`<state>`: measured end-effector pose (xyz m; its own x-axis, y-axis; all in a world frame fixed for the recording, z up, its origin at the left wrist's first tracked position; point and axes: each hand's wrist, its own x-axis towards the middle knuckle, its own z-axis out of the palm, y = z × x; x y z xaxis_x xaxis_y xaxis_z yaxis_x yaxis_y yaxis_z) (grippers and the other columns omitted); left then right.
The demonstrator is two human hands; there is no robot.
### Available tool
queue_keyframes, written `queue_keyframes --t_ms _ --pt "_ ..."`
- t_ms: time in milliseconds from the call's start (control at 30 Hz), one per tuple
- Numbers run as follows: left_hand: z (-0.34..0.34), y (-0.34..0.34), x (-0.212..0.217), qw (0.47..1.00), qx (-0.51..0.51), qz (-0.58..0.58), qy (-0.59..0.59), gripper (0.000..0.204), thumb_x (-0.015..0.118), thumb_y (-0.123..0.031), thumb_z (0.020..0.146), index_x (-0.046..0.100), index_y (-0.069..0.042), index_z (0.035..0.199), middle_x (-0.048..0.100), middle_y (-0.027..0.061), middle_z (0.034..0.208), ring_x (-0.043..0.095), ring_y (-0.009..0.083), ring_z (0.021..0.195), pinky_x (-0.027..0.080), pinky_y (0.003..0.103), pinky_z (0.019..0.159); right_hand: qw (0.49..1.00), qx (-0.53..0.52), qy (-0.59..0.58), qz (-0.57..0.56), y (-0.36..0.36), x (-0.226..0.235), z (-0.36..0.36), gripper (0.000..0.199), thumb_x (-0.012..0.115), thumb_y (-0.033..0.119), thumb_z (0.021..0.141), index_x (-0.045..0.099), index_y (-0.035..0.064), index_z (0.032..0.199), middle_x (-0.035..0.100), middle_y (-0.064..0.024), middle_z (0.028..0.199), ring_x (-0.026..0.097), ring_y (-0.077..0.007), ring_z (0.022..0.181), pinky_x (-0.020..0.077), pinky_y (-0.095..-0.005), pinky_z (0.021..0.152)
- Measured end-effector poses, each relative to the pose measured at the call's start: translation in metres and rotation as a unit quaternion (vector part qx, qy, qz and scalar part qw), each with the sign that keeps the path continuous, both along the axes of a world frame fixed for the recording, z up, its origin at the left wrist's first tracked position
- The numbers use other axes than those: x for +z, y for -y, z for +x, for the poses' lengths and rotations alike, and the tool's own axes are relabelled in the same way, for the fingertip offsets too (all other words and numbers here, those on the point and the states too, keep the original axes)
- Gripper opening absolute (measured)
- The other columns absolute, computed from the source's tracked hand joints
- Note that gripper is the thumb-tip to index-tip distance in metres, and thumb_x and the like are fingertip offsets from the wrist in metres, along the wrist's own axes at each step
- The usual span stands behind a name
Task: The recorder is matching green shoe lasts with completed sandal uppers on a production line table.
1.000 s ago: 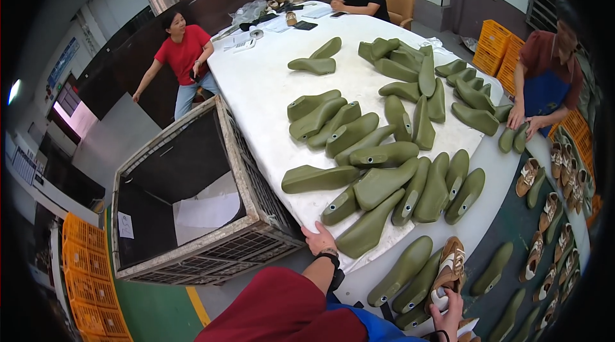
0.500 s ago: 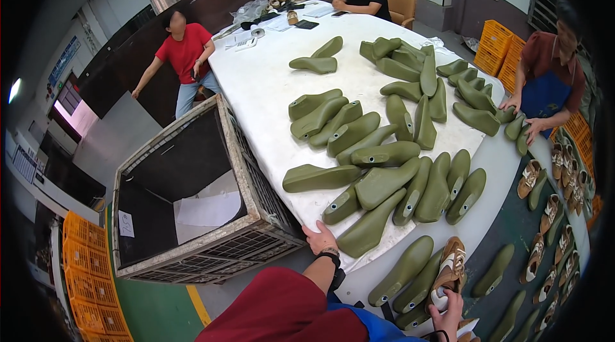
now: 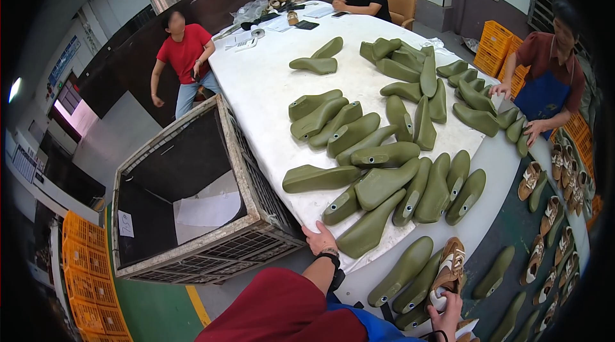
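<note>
My left hand (image 3: 320, 239) lies flat on the front corner of the white-covered table (image 3: 275, 124), fingers apart and holding nothing. Beside its fingertips is an olive-green shoe last (image 3: 368, 230), one of several spread over the cloth. Lower right, my right hand (image 3: 446, 316) is closed round the heel end of a brown sneaker (image 3: 450, 268) with white stripes and laces. Something white shows at the shoe's opening, partly behind my fingers. More green lasts (image 3: 410, 271) lie just left of the sneaker, on the grey surface.
A large dark-lined crate (image 3: 186, 214) stands against the table's left side. Right of me, sneakers (image 3: 533, 259) and lasts (image 3: 494, 271) line a dark green surface. A co-worker in a blue apron (image 3: 544, 95) handles lasts there. Two more people (image 3: 186, 47) are at the far side.
My hands and the sneaker stay almost in place. The apron-wearing co-worker's hands have moved apart around the lasts. The person in red has drawn an outstretched arm inward.
</note>
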<state>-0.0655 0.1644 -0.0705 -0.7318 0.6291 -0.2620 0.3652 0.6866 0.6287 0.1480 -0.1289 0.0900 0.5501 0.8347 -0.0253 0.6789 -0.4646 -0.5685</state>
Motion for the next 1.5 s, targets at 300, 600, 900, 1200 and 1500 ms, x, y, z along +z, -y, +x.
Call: queue_keyframes --t_ms 300,600,900,1200,1500 --pt "0.003 -0.001 0.002 1.000 -0.003 0.001 0.000 0.062 0.042 -0.051 0.084 0.030 -0.015 0.133 0.053 0.0223 0.105 0.056 0.0389 0.092 0.044 0.047 0.077 1.000 -0.005 0.002 0.018 0.006 -0.023 0.006 0.050 0.074 0.008 0.057 0.052 0.0060 0.102 0.052 -0.0149 0.096 0.048 -0.0343 0.094 0.0388 -0.0402 0.084" --pt "0.000 0.000 -0.002 1.000 -0.002 0.004 -0.003 0.062 0.042 -0.051 0.084 0.029 -0.015 0.134 0.053 0.0223 0.106 0.056 0.0390 0.092 0.044 0.047 0.077 1.000 -0.020 0.008 0.011 0.005 -0.016 -0.002 0.050 0.072 0.004 0.052 0.050 0.0062 0.098 0.049 -0.0140 0.096 0.047 -0.0342 0.095 0.0380 -0.0397 0.084" --pt "0.001 0.000 0.001 1.000 -0.003 0.009 -0.002 0.063 0.042 -0.050 0.083 0.029 -0.015 0.133 0.054 0.0227 0.105 0.056 0.0392 0.092 0.044 0.047 0.077 1.000 0.003 0.014 0.022 -0.001 0.002 -0.005 0.053 0.073 0.008 0.064 0.052 0.0075 0.113 0.053 -0.0160 0.106 0.047 -0.0354 0.101 0.0386 -0.0400 0.088" --pt "0.001 0.000 0.004 1.000 0.000 0.013 0.001 0.062 0.042 -0.050 0.084 0.030 -0.015 0.133 0.053 0.0228 0.105 0.055 0.0392 0.092 0.044 0.047 0.077 0.999 0.001 0.031 0.021 0.006 -0.020 0.000 0.057 0.072 0.004 0.052 0.049 0.0053 0.104 0.049 -0.0148 0.100 0.046 -0.0350 0.098 0.0372 -0.0400 0.087" --pt "0.002 0.007 -0.001 1.000 -0.023 0.005 0.004 0.063 0.042 -0.050 0.084 0.028 -0.014 0.134 0.052 0.0249 0.106 0.055 0.0404 0.092 0.044 0.047 0.079 1.000 0.012 0.025 0.010 0.016 -0.006 -0.008 0.054 0.073 0.009 0.060 0.051 0.0056 0.109 0.051 -0.0163 0.106 0.047 -0.0354 0.101 0.0384 -0.0405 0.087"
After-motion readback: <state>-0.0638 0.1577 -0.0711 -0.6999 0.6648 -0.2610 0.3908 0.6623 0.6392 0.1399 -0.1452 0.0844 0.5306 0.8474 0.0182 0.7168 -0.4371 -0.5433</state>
